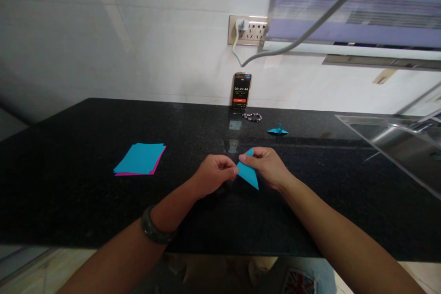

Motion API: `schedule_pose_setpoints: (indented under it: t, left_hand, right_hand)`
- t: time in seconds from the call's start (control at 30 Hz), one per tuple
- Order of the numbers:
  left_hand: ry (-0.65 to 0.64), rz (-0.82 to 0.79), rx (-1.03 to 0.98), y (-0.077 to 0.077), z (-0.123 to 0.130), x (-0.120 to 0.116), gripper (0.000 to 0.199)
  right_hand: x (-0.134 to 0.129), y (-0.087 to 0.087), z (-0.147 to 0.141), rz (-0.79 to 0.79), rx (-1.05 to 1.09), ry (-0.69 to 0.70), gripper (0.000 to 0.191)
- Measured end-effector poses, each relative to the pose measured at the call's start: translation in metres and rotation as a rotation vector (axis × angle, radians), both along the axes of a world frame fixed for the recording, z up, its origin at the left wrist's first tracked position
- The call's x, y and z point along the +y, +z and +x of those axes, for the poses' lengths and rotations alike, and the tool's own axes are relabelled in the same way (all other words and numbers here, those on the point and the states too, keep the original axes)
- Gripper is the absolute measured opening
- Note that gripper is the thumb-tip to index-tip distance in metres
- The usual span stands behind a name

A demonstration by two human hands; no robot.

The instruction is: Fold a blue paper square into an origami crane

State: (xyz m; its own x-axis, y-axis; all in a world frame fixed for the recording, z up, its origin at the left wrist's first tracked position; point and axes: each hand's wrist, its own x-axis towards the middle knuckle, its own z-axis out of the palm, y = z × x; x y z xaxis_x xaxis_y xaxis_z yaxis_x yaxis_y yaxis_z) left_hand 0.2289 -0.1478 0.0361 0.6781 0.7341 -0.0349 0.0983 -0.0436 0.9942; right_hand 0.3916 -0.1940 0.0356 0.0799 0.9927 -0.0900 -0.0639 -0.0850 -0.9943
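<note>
A folded piece of blue paper point(248, 174) is held between my two hands, just above the dark countertop point(86, 202). My left hand point(217, 173) pinches its left corner between thumb and fingers. With the thumb on top, my right hand point(267, 165) grips the paper's upper right part, and a pointed end hangs down toward me. To the left lies a stack of square sheets point(139, 158), blue on top with pink edges showing beneath. A small folded blue paper bird point(278, 130) stands farther back, to the right of my hands.
A phone point(241, 90) showing a timer leans upright on the wall, with a beaded string point(252, 117) before it. A metal sink point(406, 147) is at the right. A grey cable point(292, 46) hangs from the wall socket point(253, 31).
</note>
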Motion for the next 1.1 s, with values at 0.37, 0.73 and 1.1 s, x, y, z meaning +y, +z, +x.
schedule_pose_setpoints:
  t: [0.37, 0.73, 1.1]
  left_hand:
    - [0.019, -0.046, -0.032, 0.0, -0.001, 0.0, 0.014]
    - [0.148, -0.038, -0.054, -0.003, 0.002, 0.002, 0.016]
    - [0.115, 0.037, -0.035, -0.002, 0.002, 0.003, 0.017]
  right_hand:
    - [0.007, 0.001, 0.014, 0.127, -0.015, -0.179, 0.032]
    - [-0.003, 0.005, 0.002, 0.12, -0.185, 0.131, 0.025]
    - [-0.003, -0.003, -0.004, 0.087, -0.234, 0.14, 0.028]
